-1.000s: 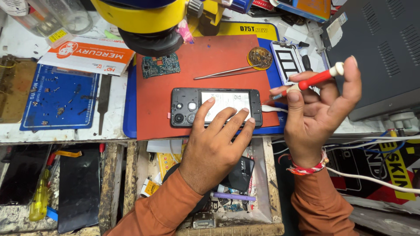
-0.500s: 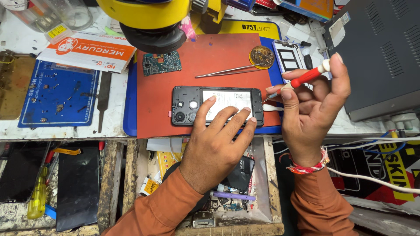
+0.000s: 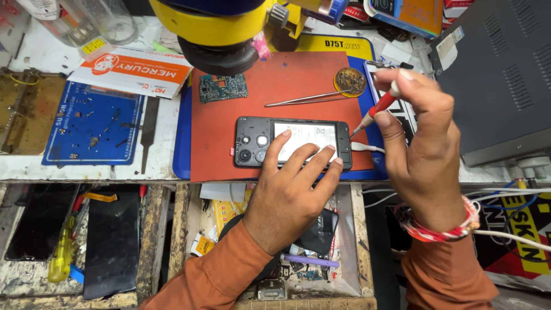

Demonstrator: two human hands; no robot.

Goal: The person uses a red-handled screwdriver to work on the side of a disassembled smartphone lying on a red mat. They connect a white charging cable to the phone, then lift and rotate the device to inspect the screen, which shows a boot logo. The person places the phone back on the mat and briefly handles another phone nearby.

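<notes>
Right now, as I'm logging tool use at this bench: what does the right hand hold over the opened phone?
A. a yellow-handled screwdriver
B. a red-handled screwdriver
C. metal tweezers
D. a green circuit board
B: the right hand grips a red-handled screwdriver with its tip at the right end of the opened phone, while the tweezers lie untouched on the red mat.

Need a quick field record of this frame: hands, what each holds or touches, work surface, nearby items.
left hand: fingers spread, pressing on the opened phone
right hand: grips a red-handled screwdriver, tip beside the phone's right end
phone: back cover off, lying flat on the red mat
mat items: tweezers, small green circuit board
overhead: yellow microscope head
left of mat: blue screw tray
below bench: open drawer of parts
</notes>
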